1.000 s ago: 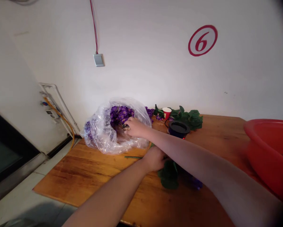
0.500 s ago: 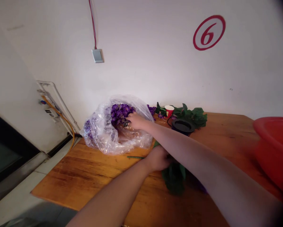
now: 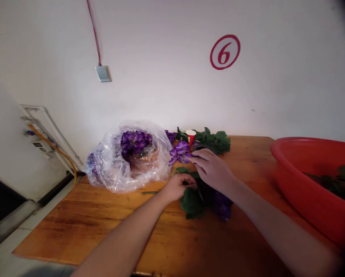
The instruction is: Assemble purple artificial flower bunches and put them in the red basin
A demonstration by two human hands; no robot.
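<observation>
A purple artificial flower (image 3: 179, 152) is pinched in the fingers of my right hand (image 3: 211, 165), just right of the plastic bag's mouth. Below it, my left hand (image 3: 179, 187) is closed around the stem of a leafy artificial flower spray; its green leaves (image 3: 192, 203) hang under the fingers. More purple blossoms (image 3: 223, 206) droop at the spray's lower right, beneath my right forearm. The clear plastic bag (image 3: 109, 175) lies open to the left, with a heap of purple flowers (image 3: 135, 141) inside.
A thin green stem (image 3: 150, 192) lies on the wooden table (image 3: 83, 215). At the back are a red paper cup (image 3: 190, 136) and green leaves (image 3: 220, 141). A large red basin (image 3: 293, 181) with dark greenery inside stands on the right.
My right hand has come out of the bag and moved right, bringing a purple flower over to my left hand. The view has turned slightly right, showing more of the basin.
</observation>
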